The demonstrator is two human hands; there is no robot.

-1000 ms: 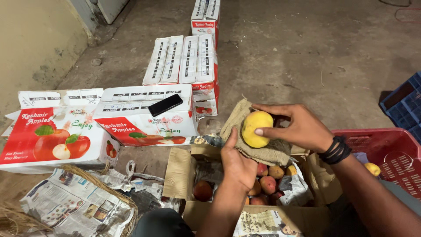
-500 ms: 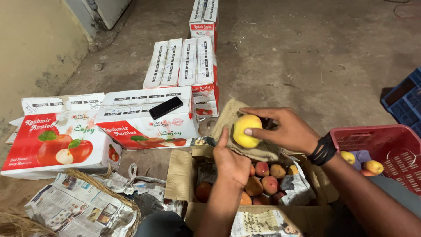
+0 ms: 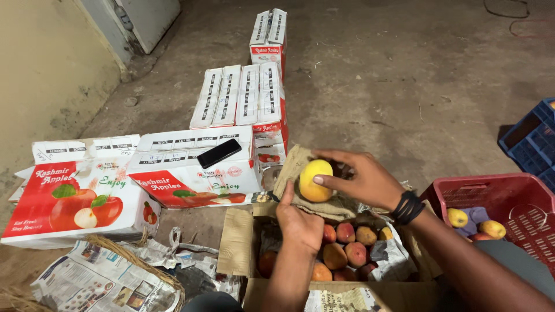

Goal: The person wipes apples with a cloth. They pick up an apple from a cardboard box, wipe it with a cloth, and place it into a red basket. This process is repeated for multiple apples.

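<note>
Two bare hands meet over an open brown cardboard box (image 3: 234, 248) full of red and yellowish apples (image 3: 347, 245). Right hand (image 3: 361, 179) grasps a round yellow apple (image 3: 315, 180), with the thumb on its right side and the fingers curved over the top. Left hand (image 3: 298, 222) is below and a little to the left of the fruit, and it supports a piece of coarse brown jute cloth (image 3: 295, 162) that lies under and behind the apple; its fingers are closed on the cloth from beneath. So the yellow apple is between both hands, touching the cloth, just above the far edge of the box. It is almost round, its slightly longer axis standing near upright. The right hand is the one that really holds it.

To the right stands a red plastic crate (image 3: 491, 190) with a few yellow and red fruits inside, near the right forearm, and behind it a blue plastic crate (image 3: 535, 138). To the left lie white and red printed cardboard apple cartons (image 3: 87, 190), one with a black phone (image 3: 219, 153) resting on top. More folded flat cartons (image 3: 243, 95) lie further away. Crumpled newspaper (image 3: 104, 283) and some straw are at the lower left. The surface is a rough grey concrete floor (image 3: 404, 69) beside a pale wall, in dim light.
</note>
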